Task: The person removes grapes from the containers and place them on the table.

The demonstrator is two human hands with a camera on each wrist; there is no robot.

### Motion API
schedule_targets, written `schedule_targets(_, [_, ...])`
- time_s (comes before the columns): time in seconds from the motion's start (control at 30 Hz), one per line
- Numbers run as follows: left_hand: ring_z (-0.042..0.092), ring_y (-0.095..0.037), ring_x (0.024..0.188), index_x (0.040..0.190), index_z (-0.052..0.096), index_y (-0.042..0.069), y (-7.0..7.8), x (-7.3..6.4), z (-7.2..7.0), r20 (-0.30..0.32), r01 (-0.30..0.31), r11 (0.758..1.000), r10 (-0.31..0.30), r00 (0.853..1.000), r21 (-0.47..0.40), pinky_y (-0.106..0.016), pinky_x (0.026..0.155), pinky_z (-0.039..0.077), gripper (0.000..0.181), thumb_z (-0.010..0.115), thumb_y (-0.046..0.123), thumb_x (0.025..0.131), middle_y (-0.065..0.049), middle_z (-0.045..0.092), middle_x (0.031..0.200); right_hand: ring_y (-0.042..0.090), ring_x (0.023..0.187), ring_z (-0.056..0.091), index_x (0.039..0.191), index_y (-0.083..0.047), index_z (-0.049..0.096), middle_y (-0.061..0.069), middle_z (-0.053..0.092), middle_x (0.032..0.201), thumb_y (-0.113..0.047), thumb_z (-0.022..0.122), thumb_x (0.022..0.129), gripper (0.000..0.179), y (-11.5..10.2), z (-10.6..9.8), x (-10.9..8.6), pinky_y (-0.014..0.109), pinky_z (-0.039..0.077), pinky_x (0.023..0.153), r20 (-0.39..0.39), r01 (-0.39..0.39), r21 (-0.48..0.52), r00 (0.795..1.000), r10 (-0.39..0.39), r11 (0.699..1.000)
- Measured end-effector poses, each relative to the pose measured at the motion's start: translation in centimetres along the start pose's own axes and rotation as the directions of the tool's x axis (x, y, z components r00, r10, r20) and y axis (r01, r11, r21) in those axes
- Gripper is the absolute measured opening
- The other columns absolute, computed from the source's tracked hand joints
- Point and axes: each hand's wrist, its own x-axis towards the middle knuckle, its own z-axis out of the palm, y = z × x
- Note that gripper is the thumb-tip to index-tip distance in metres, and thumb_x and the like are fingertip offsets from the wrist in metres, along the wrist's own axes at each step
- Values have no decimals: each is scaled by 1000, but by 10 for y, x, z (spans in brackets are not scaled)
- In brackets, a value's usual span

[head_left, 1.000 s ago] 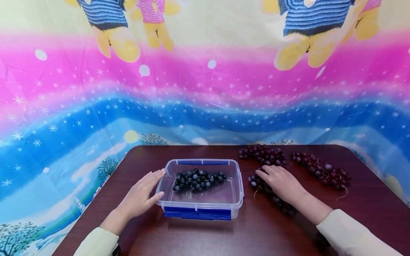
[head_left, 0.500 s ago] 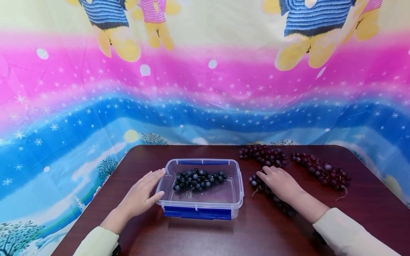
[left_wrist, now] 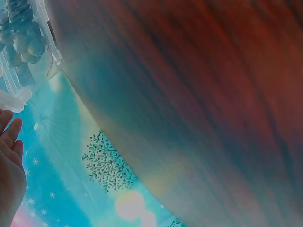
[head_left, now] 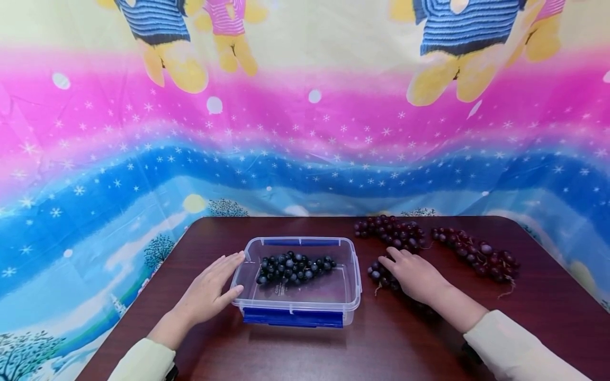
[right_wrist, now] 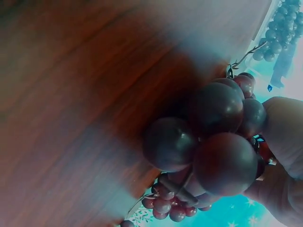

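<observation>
My left hand has its fingers straight and spread along the left side of a clear plastic food container, fingertips at the rim. Inside lies a bunch of dark grapes. Right of the container, my right hand grips another dark bunch of grapes, its palm hiding most of it. Seen from the right wrist, thumb and fingers close around the large round grapes over the table. The left wrist view catches only the edge of the left hand.
Two reddish bunches of grapes lie further back on the right, one behind the right hand and one at the far right. A blue latch runs along the container's front. The brown table ends at a patterned cloth backdrop.
My right hand has shifted slightly on the dark bunch, covering more of its near end. The left hand and the container have stayed put.
</observation>
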Motion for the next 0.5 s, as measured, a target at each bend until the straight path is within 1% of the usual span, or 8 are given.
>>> schedule_targets(0.1, [39,-30,136,145,43,1,1,0,0,-3,-1,1000,1,1000,2,-20,115,2,66,65,30,91,-13,43,148,39,100,62,122,0,64,27,55,123,7,72,78,45,0,-2,-2,47,55,76,13,-20,22,1000,20,1000])
schedule_targets(0.23, [39,-30,136,145,43,1,1,0,-1,-8,-3,1000,3,1000,2,-20,115,2,67,67,27,89,-13,44,148,39,99,62,125,-2,63,26,55,124,5,73,78,49,0,-4,-4,48,56,74,1,-23,23,1000,23,999])
schedule_targets(0.4, [39,-30,136,145,43,1,1,0,0,-11,-8,1000,8,1000,4,-20,115,3,65,64,32,91,-13,44,148,39,95,63,128,-3,61,26,56,122,4,73,76,54,1,-7,-5,48,56,71,-15,-12,14,1000,12,1000])
schedule_targets(0.5, [40,-30,136,145,43,1,0,-1,0,-13,-11,1000,11,1000,7,-20,115,3,65,62,34,92,-13,44,148,40,95,63,130,-4,60,26,57,122,3,73,76,55,2,-10,-6,50,55,72,-4,-22,20,1000,22,1000])
